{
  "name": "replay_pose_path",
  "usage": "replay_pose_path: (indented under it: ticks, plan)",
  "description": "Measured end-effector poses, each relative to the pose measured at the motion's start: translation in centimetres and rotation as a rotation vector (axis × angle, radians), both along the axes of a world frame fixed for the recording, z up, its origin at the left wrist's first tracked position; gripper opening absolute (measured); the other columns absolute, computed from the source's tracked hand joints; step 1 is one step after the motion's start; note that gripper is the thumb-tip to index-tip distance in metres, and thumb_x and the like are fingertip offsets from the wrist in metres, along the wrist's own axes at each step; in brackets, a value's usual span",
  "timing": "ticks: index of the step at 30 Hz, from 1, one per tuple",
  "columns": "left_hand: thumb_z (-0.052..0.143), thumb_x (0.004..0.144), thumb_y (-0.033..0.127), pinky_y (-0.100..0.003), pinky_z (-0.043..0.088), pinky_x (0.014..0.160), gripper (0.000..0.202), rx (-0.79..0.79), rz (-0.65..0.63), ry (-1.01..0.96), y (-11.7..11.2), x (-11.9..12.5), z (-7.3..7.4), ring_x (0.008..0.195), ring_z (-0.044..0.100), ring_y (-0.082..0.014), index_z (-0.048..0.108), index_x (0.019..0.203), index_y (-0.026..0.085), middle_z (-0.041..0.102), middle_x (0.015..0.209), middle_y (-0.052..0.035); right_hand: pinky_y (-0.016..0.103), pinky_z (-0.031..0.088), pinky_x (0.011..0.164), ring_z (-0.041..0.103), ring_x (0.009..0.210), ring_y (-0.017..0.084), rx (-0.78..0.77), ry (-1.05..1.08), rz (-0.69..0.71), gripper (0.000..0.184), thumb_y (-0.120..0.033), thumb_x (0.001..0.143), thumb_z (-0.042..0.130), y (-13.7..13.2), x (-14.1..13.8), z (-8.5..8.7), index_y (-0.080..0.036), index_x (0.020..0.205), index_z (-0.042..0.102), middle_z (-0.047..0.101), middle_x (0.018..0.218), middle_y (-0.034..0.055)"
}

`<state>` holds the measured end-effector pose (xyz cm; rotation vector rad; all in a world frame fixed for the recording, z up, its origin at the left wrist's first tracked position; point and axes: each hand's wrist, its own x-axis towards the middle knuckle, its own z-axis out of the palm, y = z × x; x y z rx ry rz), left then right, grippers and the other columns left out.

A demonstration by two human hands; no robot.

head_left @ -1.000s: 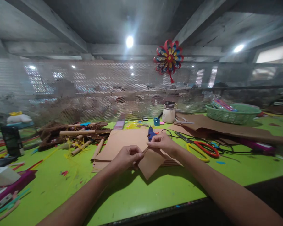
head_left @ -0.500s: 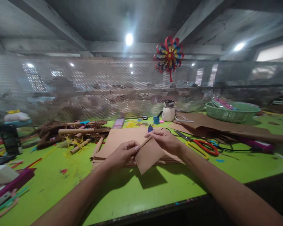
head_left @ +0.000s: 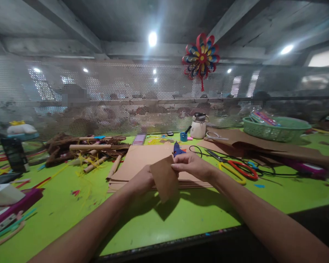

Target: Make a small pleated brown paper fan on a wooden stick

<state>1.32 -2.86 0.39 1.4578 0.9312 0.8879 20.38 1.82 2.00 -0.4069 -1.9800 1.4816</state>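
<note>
A small piece of brown kraft paper (head_left: pixel 163 182) hangs tilted between my two hands, above the front edge of a stack of brown paper sheets (head_left: pixel 137 157). My right hand (head_left: pixel 192 165) pinches the paper's upper right edge between thumb and fingers. My left hand (head_left: pixel 143 179) grips its left side, with the fingers hidden behind the paper. Just beyond my right fingertips, a blue glue gun (head_left: pixel 177 149) lies on the stack, partly covered by that hand. Scissors (head_left: pixel 230 168) with red and yellow handles lie to the right of my right hand.
Rolled paper tubes (head_left: pixel 90 147) and brown paper strips lie at left. Behind the stack stand a blue jar (head_left: pixel 183 136) and a white jug (head_left: pixel 198 128). A green basket (head_left: pixel 276 131) stands far right, near large brown sheets. A purple power strip (head_left: pixel 19 204) lies front left.
The paper has turned so that its face looks darker, and its lower corner has swung slightly left. My left fingers have gone behind it. More of the glue gun shows.
</note>
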Motion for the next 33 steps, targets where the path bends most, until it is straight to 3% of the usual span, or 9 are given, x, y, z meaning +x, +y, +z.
replay_pose_path:
  ticks: [2, 4, 6, 11, 18, 27, 33]
  plan:
    - [0.055, 0.076, 0.045, -0.025, 0.041, 0.057, 0.032, -0.055, 0.089, -0.035, -0.1, -0.2, 1.0, 0.061, 0.054, -0.0129, 0.06, 0.083, 0.014, 0.062, 0.076, -0.0064, 0.022, 0.037, 0.057, 0.046, 0.057, 0.008, 0.018, -0.079, -0.02, 0.025, -0.036, 0.075, 0.06, 0.1, 0.0, 0.0, -0.011, 0.07, 0.059, 0.053, 0.063, -0.001]
    - [0.047, 0.078, 0.053, -0.027, 0.042, 0.061, 0.042, -0.024, 0.105, -0.065, -0.3, -0.2, 1.9, 0.067, 0.055, -0.0151, 0.061, 0.083, 0.013, 0.063, 0.077, -0.0086, 0.021, 0.032, 0.053, 0.042, 0.054, 0.007, 0.041, -0.16, -0.047, 0.028, -0.039, 0.076, 0.058, 0.1, 0.0, -0.1, -0.011, 0.071, 0.06, 0.051, 0.061, -0.0018]
    - [0.053, 0.074, 0.051, -0.026, 0.041, 0.061, 0.04, 0.056, 0.139, 0.035, -0.4, 0.0, 2.3, 0.067, 0.055, -0.0145, 0.061, 0.081, 0.012, 0.062, 0.074, -0.0071, 0.02, 0.028, 0.05, 0.039, 0.052, 0.006, 0.066, -0.214, -0.079, 0.03, -0.04, 0.075, 0.058, 0.1, -0.1, -0.2, -0.011, 0.07, 0.061, 0.049, 0.059, -0.0024]
    - [0.063, 0.068, 0.04, -0.021, 0.031, 0.047, 0.029, 0.223, 0.215, 0.269, -0.2, 0.4, 1.6, 0.048, 0.043, -0.0083, 0.06, 0.066, 0.012, 0.052, 0.051, 0.0014, 0.02, 0.026, 0.048, 0.037, 0.05, 0.006, 0.077, -0.267, -0.16, 0.029, -0.039, 0.071, 0.061, 0.0, -0.3, -0.4, -0.01, 0.069, 0.064, 0.049, 0.055, -0.0027]
    - [0.063, 0.068, 0.036, -0.021, 0.035, 0.047, 0.024, 0.23, 0.361, 0.195, 0.4, -0.4, 1.4, 0.047, 0.044, -0.0074, 0.057, 0.062, 0.013, 0.052, 0.052, 0.0017, 0.023, 0.036, 0.053, 0.048, 0.052, 0.009, 0.039, -0.181, -0.246, 0.026, -0.037, 0.065, 0.067, 1.1, -0.1, -0.9, -0.011, 0.07, 0.066, 0.057, 0.056, -0.0001]
    - [0.063, 0.067, 0.035, -0.024, 0.041, 0.058, 0.024, 0.241, 0.225, 0.227, 0.6, -0.5, 0.8, 0.062, 0.053, -0.0121, 0.062, 0.077, 0.013, 0.061, 0.067, -0.0024, 0.02, 0.034, 0.041, 0.046, 0.039, 0.008, -0.009, -0.143, -0.276, 0.024, -0.036, 0.066, 0.065, 0.8, -0.9, -1.8, -0.012, 0.067, 0.06, 0.052, 0.043, -0.0027]
    - [0.065, 0.065, 0.035, -0.023, 0.036, 0.052, 0.025, 0.186, 0.286, 0.173, 0.6, -0.4, 0.7, 0.056, 0.05, -0.0111, 0.06, 0.073, 0.012, 0.059, 0.061, -0.0011, 0.021, 0.037, 0.045, 0.049, 0.043, 0.008, 0.005, -0.054, -0.304, 0.022, -0.032, 0.065, 0.067, 0.9, -1.2, -1.8, -0.011, 0.071, 0.062, 0.055, 0.049, -0.0017]
